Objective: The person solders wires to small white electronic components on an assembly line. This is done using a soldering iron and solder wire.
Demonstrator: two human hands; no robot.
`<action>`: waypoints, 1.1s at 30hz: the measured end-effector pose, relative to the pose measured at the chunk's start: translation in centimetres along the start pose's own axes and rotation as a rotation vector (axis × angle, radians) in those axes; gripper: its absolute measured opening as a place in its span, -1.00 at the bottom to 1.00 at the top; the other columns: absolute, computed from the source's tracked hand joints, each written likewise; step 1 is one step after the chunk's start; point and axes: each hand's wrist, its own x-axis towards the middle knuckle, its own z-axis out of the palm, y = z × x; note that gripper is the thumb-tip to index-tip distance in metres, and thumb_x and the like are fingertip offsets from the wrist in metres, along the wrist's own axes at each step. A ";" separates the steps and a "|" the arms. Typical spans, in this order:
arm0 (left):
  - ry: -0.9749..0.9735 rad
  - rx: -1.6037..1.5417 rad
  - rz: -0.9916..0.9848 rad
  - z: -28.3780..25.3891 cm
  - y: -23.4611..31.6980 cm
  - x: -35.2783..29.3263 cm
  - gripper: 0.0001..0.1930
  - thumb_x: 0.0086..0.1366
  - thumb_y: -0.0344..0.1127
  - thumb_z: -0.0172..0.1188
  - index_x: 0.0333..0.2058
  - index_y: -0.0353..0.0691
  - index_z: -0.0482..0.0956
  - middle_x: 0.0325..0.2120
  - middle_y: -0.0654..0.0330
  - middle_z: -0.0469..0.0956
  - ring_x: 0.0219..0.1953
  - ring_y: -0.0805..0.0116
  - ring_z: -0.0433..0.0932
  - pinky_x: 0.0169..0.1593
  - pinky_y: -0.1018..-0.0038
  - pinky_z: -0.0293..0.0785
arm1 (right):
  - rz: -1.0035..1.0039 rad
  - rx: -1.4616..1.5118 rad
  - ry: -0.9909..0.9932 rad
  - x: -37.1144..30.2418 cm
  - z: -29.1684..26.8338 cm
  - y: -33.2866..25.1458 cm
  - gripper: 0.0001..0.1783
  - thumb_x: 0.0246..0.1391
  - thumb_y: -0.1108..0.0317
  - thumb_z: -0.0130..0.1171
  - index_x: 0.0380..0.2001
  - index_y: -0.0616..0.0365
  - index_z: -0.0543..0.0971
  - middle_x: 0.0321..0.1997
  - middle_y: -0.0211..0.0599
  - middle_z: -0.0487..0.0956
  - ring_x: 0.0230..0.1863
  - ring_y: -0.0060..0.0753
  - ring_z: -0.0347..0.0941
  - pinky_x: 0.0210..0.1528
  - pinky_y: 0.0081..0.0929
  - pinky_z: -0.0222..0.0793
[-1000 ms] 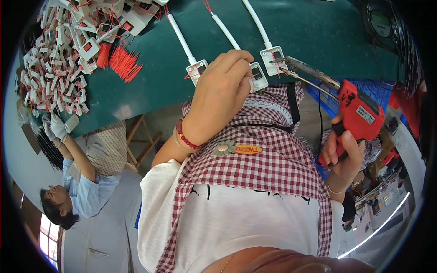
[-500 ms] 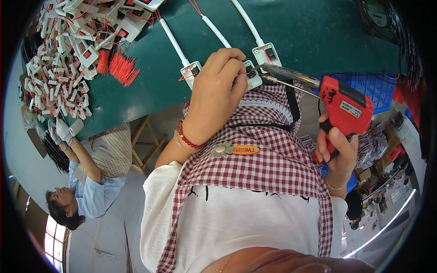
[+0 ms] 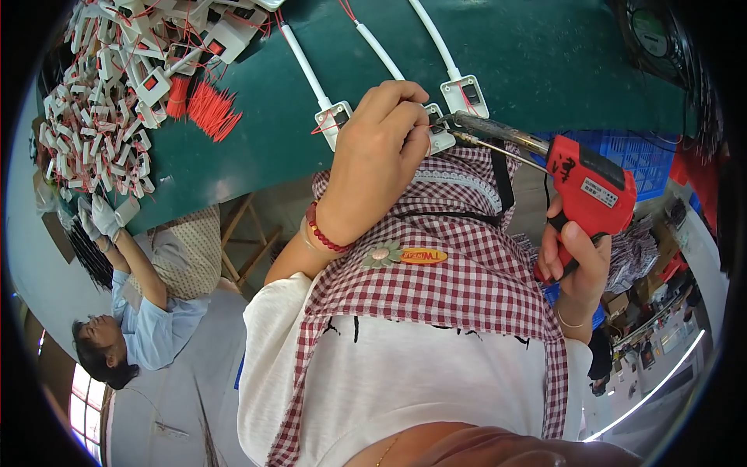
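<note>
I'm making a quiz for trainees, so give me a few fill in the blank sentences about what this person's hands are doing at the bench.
1. The right hand grips a soldering gun whose body is ____.
2. The left hand presses a small white housing on the ____ table.
3. The left wrist wears a bracelet of ____ beads.

Missing words: red; green; red

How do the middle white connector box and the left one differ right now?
The middle box is pinned under the left hand, with the tip of the red soldering gun at it. The left box lies free, untouched and in full view, while the middle one is half hidden. Both are white, on white cables, on the green table.
</note>
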 end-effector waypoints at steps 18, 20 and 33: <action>-0.003 -0.022 -0.020 -0.1 0.0 0.1 -0.90 -0.06 -0.60 0.18 -0.51 -0.35 0.47 -0.30 0.11 0.48 -0.30 0.16 0.48 -0.33 0.40 0.44 | -0.053 0.029 0.033 0.0 0.0 -0.4 -0.64 0.05 0.32 0.04 -0.16 0.40 0.37 -0.74 -0.27 0.37 -0.84 -0.64 0.17 -0.76 -0.69 0.16; -0.004 -0.020 -0.018 -0.2 0.0 0.1 -0.91 -0.06 -0.60 0.17 -0.51 -0.35 0.46 -0.30 0.11 0.48 -0.29 0.16 0.48 -0.32 0.39 0.44 | -0.054 0.025 0.038 0.0 0.0 -0.4 -0.64 0.05 0.32 0.03 -0.17 0.40 0.37 -0.74 -0.27 0.37 -0.84 -0.64 0.17 -0.76 -0.69 0.16; 0.030 0.417 0.095 -1.9 0.7 0.7 -0.73 -0.07 -0.54 0.18 -0.31 -0.18 0.49 -0.22 0.24 0.48 -0.20 0.22 0.45 -0.16 0.36 0.33 | -0.228 0.094 0.162 0.4 -1.0 -1.2 -0.57 0.08 0.23 0.01 -0.16 0.42 0.32 -0.79 -0.30 0.31 -0.88 -0.67 0.08 -0.81 -0.70 0.09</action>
